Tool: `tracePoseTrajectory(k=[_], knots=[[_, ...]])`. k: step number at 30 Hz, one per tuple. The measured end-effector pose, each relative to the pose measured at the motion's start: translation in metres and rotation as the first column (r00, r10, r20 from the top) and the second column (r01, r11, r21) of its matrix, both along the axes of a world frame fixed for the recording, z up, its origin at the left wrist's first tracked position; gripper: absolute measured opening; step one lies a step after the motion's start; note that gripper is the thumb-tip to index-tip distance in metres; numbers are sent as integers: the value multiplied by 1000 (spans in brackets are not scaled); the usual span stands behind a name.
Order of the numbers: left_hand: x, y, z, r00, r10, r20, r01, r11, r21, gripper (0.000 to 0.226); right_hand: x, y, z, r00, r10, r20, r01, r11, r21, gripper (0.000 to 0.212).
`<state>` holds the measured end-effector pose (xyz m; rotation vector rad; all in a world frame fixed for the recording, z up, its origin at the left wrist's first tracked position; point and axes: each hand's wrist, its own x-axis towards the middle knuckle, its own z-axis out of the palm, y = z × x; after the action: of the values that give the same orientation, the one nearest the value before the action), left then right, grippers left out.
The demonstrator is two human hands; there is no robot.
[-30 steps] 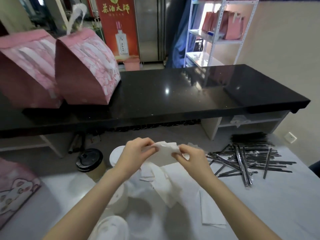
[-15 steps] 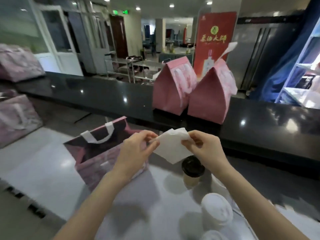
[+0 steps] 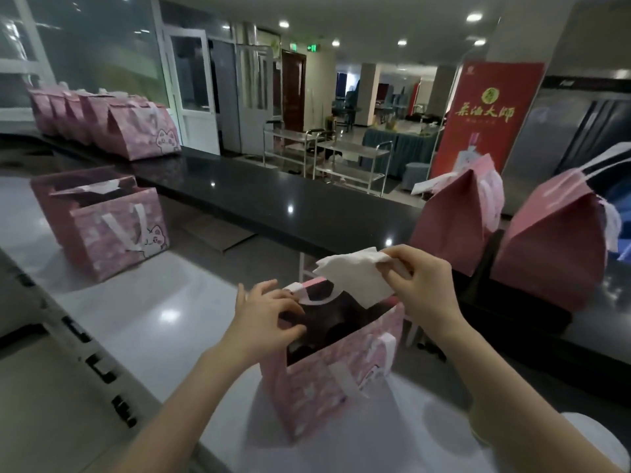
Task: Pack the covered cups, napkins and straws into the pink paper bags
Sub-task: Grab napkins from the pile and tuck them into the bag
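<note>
Risks noted. The napkin (image 3: 355, 278) is pinched at one corner only, between thumb and fingertips of the right hand (image 3: 423, 285), and it hangs unfolded above the far side of the open bag (image 3: 327, 380). If it is released from this position, it is judged likely to catch on the rim or on the white handle, or to drift outside the mouth. The bag is steadied only by the left hand (image 3: 269, 315), whose bent fingers are hooked over the left rim. If that hold is eased while the napkin is pushed down, the paper wall could fold inward or the bag could tip on the white desk (image 3: 153, 319).

Containers. The interior of the open bag is dark. Rounded dark shapes are seen inside and may be cup lids, but this cannot be confirmed. No straws can be made out in it.

A second open bag (image 3: 112, 227) stands well apart to the left on the same desk, and its contents are not visible. Two closed bags (image 3: 454, 227) stand on the black desk (image 3: 273, 199) behind, and a row of further bags (image 3: 102, 124) at its far left end. A white lid (image 3: 594, 438) is partly seen at the lower right.
</note>
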<state>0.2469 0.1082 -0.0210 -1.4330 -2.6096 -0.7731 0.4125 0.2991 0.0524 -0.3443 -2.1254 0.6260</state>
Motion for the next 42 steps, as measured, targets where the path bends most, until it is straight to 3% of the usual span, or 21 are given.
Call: tracePoseTrajectory(k=[3, 10, 13, 16, 18, 20, 22, 24, 25, 27, 31, 33, 36, 42], knots=[[-16, 0, -4, 995, -92, 40, 91, 996, 15, 51, -11, -3, 3, 1000, 1, -9, -2, 1000, -18, 15], [-37, -2, -10, 983, -185, -2, 185, 983, 24, 90, -30, -10, -16, 951, 5, 308, -7, 1000, 8, 23], [-34, -1, -12, 981, -192, -23, 192, 981, 4, 102, -48, -14, -28, 904, -95, 416, 42, 990, 136, 17], [-31, -2, -15, 975, -220, -34, 220, 975, 10, 113, -63, -20, -41, 881, -252, 400, 115, 935, 336, 12], [-28, -4, -17, 969, -244, -43, 245, 969, 20, 117, -68, -23, -51, 847, -243, 474, 50, 922, 384, 15], [-26, -7, -20, 963, -265, -52, 267, 963, 29, 121, -70, -25, -59, 700, -173, 693, -80, 945, 317, 20], [-27, -10, -22, 961, -271, -50, 273, 961, 44, 123, -70, -25, -64, 464, -80, 882, -147, 975, 166, 20], [-30, -10, -24, 965, -259, -44, 261, 965, 36, 124, -69, -22, -65, 291, -48, 955, -163, 982, 99, 25], [-31, -10, -23, 967, -253, -38, 254, 967, 30, 124, -69, -20, -66, 265, -48, 963, -161, 983, 93, 29], [-32, -8, -21, 971, -239, -28, 240, 971, 21, 123, -68, -17, -66, 335, -32, 942, -133, 988, 81, 33], [-29, -2, -12, 980, -196, -32, 197, 980, 37, 113, -61, -10, -60, 679, -59, 731, -126, 972, 196, 31], [-26, 4, -7, 985, -170, -39, 172, 984, 43, 107, -50, -7, -57, 808, -62, 586, -88, 971, 224, 25], [-18, 15, 2, 989, -144, -45, 147, 986, 73, 94, -27, -3, -52, 883, -107, 456, -7, 971, 240, 19], [20, 55, 21, 990, -105, -94, 127, 956, 263, 46, 40, 15, -47, 896, -200, 396, 127, 971, 203, 19]])
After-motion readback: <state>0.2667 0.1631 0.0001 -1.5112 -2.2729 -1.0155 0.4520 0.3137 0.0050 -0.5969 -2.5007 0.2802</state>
